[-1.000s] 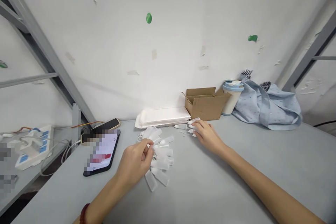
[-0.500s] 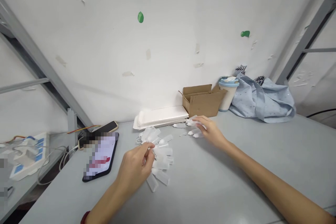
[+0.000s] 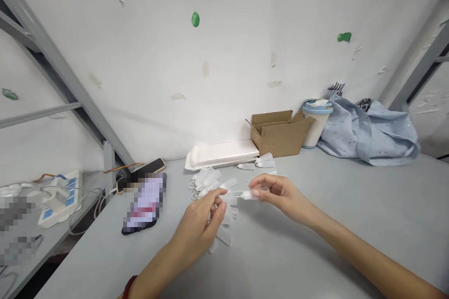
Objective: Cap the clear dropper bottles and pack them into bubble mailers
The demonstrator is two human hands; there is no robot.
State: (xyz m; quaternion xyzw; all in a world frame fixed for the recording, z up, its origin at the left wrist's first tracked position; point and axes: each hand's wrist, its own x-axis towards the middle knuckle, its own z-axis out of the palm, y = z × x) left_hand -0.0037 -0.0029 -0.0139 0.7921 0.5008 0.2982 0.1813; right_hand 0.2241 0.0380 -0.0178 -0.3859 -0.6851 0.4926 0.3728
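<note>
My right hand (image 3: pixel 280 194) is closed on a small translucent squeeze bottle (image 3: pixel 249 194), held nearly level with its thin tip toward the left. Facing that tip, my left hand (image 3: pixel 201 217) has thumb and index finger brought together; whatever sits between them is too small to make out. Under and behind my left hand lies a pile of similar translucent bottles (image 3: pixel 210 176), partly covered by the fingers. Several more loose bottles (image 3: pixel 265 164) rest on the table beyond my right hand.
On the grey table (image 3: pixel 315 252), flat white boxes (image 3: pixel 224 153) and an open cardboard box (image 3: pixel 280 138) stand along the wall. A lidded cup (image 3: pixel 314 126) and a blue cloth bag (image 3: pixel 379 135) are to the right. Phones (image 3: pixel 145 205) and a power strip (image 3: pixel 59 201) lie left.
My right hand has come back from the loose bottles toward my left hand, now carrying a squeeze bottle. My left hand has risen slightly from the pile. The view has shifted left.
</note>
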